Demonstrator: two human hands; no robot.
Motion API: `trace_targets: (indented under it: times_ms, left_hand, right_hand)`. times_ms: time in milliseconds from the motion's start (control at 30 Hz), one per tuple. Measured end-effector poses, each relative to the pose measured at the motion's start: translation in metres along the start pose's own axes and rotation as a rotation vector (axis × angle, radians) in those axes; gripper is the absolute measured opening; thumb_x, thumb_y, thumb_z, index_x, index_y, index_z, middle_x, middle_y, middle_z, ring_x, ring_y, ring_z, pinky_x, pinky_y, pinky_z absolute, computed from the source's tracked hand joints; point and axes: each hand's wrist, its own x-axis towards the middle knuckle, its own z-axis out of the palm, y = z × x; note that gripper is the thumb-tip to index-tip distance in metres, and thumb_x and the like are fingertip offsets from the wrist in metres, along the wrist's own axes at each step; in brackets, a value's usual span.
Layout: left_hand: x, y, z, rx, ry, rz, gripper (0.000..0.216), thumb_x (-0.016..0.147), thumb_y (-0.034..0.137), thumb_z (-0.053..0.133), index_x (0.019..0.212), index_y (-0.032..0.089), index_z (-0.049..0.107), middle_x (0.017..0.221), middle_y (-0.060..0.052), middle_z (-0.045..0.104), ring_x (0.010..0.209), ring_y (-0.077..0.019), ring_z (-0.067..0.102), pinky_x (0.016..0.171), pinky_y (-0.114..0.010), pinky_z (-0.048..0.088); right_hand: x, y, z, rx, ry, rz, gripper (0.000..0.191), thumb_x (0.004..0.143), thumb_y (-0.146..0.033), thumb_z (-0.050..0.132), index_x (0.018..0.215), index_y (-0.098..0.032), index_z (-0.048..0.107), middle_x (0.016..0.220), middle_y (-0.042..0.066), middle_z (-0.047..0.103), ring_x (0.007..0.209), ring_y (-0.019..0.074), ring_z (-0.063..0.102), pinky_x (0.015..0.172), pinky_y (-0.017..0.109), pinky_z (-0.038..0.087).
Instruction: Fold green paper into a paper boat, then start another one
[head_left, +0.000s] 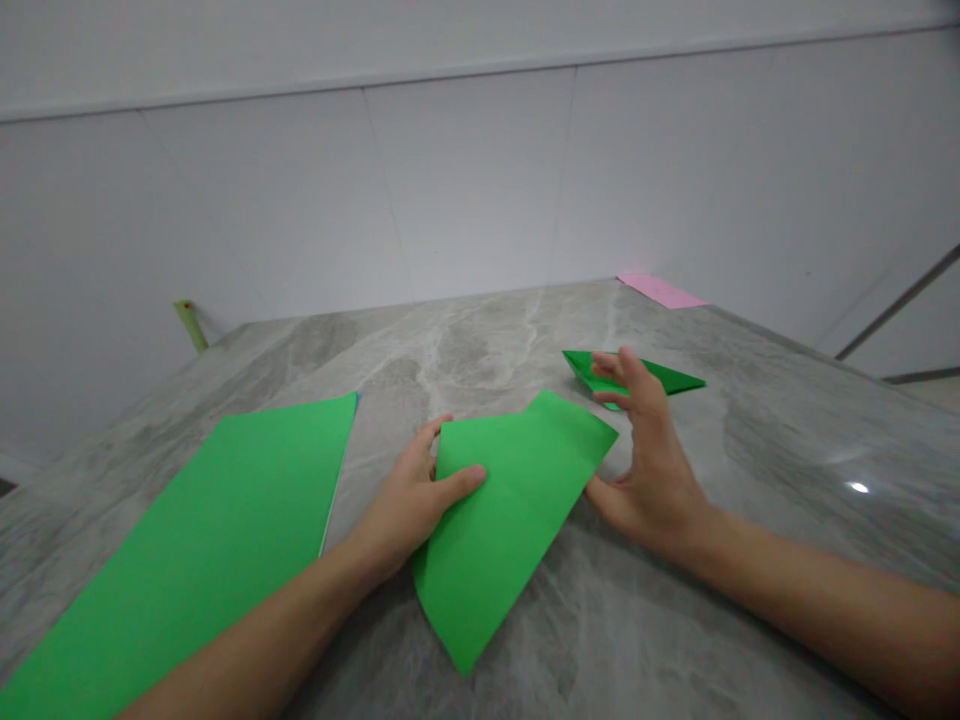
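Observation:
A green sheet of paper (517, 490), bent and angled, is held over the grey table in front of me. My left hand (431, 490) grips its left side, thumb on top and the fingers behind. At the paper's right edge is my right hand (641, 465), its fingers raised and spread apart. The right thumb lies close by the edge, partly behind it; I cannot tell whether it touches. Just beyond the right hand lies a folded green paper piece (679, 379) with pointed ends, partly hidden by the fingers.
A stack of green paper (225, 530) lies on the left of the marbled table (480, 340). At the far right corner is a pink paper (660, 290). A pale wall (472, 190) stands behind the table, with a yellow-green strip (190, 325) near the far left corner.

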Motion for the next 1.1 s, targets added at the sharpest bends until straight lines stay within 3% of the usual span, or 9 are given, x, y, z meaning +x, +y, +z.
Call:
trace_targets:
  times_ms: [133, 233, 300, 433, 567, 633, 733, 867, 1100]
  left_hand:
    - [0.000, -0.002, -0.005, 0.019, -0.074, -0.094, 0.084, 0.086, 0.018, 0.067, 0.152, 0.026, 0.015, 0.133, -0.017, 0.062, 0.101, -0.0272, 0.071, 0.077, -0.041, 0.061]
    - [0.001, 0.000, -0.009, 0.088, -0.148, -0.076, 0.087, 0.087, 0.021, 0.066, 0.154, 0.025, 0.011, 0.126, -0.016, 0.065, 0.093, -0.0241, 0.072, 0.074, -0.039, 0.061]
    - [0.003, 0.001, -0.013, 0.230, -0.079, 0.044, 0.075, 0.089, 0.027, 0.062, 0.153, 0.024, 0.022, 0.126, -0.016, 0.063, 0.095, -0.0234, 0.071, 0.074, -0.038, 0.060]
    - [0.002, 0.011, -0.019, 0.640, 0.171, 0.510, 0.032, 0.092, 0.032, 0.056, 0.121, 0.019, 0.063, 0.125, -0.013, 0.059, 0.114, -0.0267, 0.060, 0.092, -0.046, 0.053]
    - [-0.011, 0.021, -0.016, 0.843, -0.115, 0.804, 0.042, 0.086, 0.037, 0.066, 0.124, 0.018, 0.061, 0.116, -0.012, 0.062, 0.107, -0.0264, 0.060, 0.094, -0.045, 0.051]
    - [-0.016, 0.022, -0.012, 0.981, -0.315, 0.740, 0.065, 0.077, 0.046, 0.075, 0.133, 0.019, 0.056, 0.120, -0.013, 0.062, 0.112, -0.0304, 0.058, 0.098, -0.050, 0.049]
    - [-0.015, 0.015, -0.011, 1.107, -0.398, 0.658, 0.060, 0.081, 0.034, 0.070, 0.137, 0.019, 0.053, 0.133, -0.015, 0.057, 0.124, -0.0324, 0.053, 0.105, -0.053, 0.044]
    - [-0.004, 0.004, -0.020, 1.142, -0.322, 0.681, 0.043, 0.085, 0.009, 0.053, 0.126, 0.019, 0.063, 0.132, -0.012, 0.061, 0.127, -0.0279, 0.052, 0.107, -0.050, 0.044]
    - [0.007, 0.005, -0.026, 1.102, -0.178, 0.619, 0.021, 0.091, 0.013, 0.057, 0.100, 0.019, 0.075, 0.099, -0.008, 0.068, 0.097, -0.0214, 0.062, 0.090, -0.039, 0.052]
  right_hand:
    - [0.006, -0.003, -0.009, -0.237, -0.379, -0.292, 0.049, 0.081, -0.010, 0.063, 0.126, -0.030, 0.063, 0.145, 0.012, 0.047, 0.134, 0.0420, 0.038, 0.105, 0.070, 0.029]
    - [0.003, -0.002, -0.004, -0.191, -0.640, -0.386, 0.026, 0.088, -0.015, 0.061, 0.111, -0.021, 0.070, 0.114, 0.012, 0.068, 0.106, 0.0292, 0.060, 0.097, 0.055, 0.044]
    - [0.000, -0.001, 0.001, -0.197, -0.714, -0.369, 0.021, 0.090, -0.016, 0.059, 0.107, -0.018, 0.071, 0.101, 0.010, 0.072, 0.092, 0.0242, 0.064, 0.086, 0.044, 0.051]
    - [-0.002, 0.002, 0.006, -0.295, -0.707, -0.257, 0.019, 0.089, -0.012, 0.060, 0.102, -0.016, 0.073, 0.096, 0.011, 0.072, 0.086, 0.0241, 0.065, 0.077, 0.039, 0.053]
    - [-0.001, 0.000, 0.005, -0.337, -0.711, -0.160, 0.022, 0.085, -0.009, 0.061, 0.102, -0.015, 0.074, 0.095, 0.013, 0.071, 0.086, 0.0259, 0.064, 0.075, 0.040, 0.054]
    - [-0.001, -0.002, 0.004, -0.333, -0.720, -0.129, 0.024, 0.083, -0.010, 0.063, 0.103, -0.015, 0.074, 0.095, 0.013, 0.070, 0.087, 0.0270, 0.064, 0.076, 0.041, 0.054]
    - [-0.002, -0.003, 0.003, -0.313, -0.711, -0.111, 0.025, 0.082, -0.011, 0.063, 0.105, -0.014, 0.074, 0.097, 0.014, 0.068, 0.090, 0.0277, 0.063, 0.079, 0.043, 0.054]
    - [-0.003, 0.002, 0.000, -0.288, -0.708, -0.079, 0.026, 0.083, -0.012, 0.063, 0.106, -0.015, 0.073, 0.102, 0.015, 0.066, 0.094, 0.0278, 0.063, 0.081, 0.043, 0.053]
    - [0.003, 0.005, 0.001, -0.067, -0.692, -0.127, 0.023, 0.094, -0.015, 0.057, 0.111, -0.018, 0.072, 0.098, 0.009, 0.071, 0.092, 0.0225, 0.065, 0.083, 0.039, 0.052]
